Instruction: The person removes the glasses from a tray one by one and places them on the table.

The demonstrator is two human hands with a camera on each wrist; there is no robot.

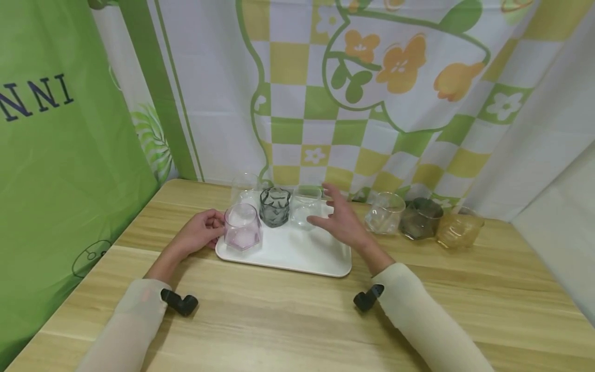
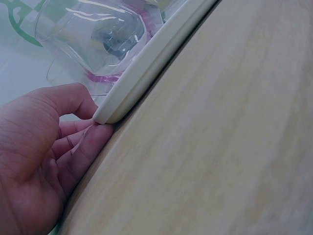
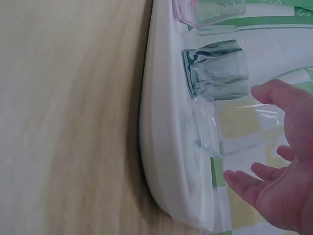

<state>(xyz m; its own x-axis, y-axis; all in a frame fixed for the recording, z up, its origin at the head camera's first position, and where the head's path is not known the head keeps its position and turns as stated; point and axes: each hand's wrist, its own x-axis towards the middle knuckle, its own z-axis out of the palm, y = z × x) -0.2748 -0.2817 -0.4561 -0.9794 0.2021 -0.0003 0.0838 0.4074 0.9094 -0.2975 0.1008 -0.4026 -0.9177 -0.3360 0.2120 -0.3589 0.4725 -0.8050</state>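
Observation:
On the wooden table lies a white tray [image 1: 297, 258] bearing several glasses. My left hand [image 1: 200, 232] pinches the tray's left edge between thumb and fingers; the left wrist view shows this grip close up. Right beside that hand stands a pink-tinted glass [image 1: 243, 235]. Behind it is a tall clear glass [image 1: 245, 183], and to its right a grey faceted glass [image 1: 275, 209]. Fingers spread, my right hand [image 1: 341, 219] hovers at the tray's right side, nearest another clear glass [image 1: 306, 209]. In the right wrist view its thumb and fingers stand apart with nothing between them.
Right of the tray, on the table [image 1: 260, 320], a clear glass [image 1: 385, 213], a dark grey glass [image 1: 421, 219] and an amber glass [image 1: 459, 228] stand in a row. A patterned curtain [image 1: 288, 103] hangs close behind; green cloth [image 1: 69, 165] hangs at the left.

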